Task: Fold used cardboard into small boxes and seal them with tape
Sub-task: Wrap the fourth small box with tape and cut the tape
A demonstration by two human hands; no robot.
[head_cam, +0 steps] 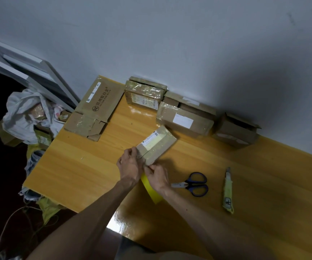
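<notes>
A small brown cardboard box [157, 144] with a white label and glossy tape lies on the wooden table [80, 166]. My left hand [130, 166] presses its fingers against the box's near end. My right hand [157, 177] pinches a strip of clear tape at the box's near corner. Under my right wrist shows part of a yellow tape roll [152, 192], mostly hidden. Whether the strip still joins the roll is hidden.
A flattened large carton [97, 107] lies at the table's far left corner. Taped boxes [144, 94] [186, 117] [236, 130] line the wall. Blue-handled scissors [194, 183] and a yellow utility knife [227, 190] lie to the right. A white bag [25, 117] with scraps sits on the floor at left.
</notes>
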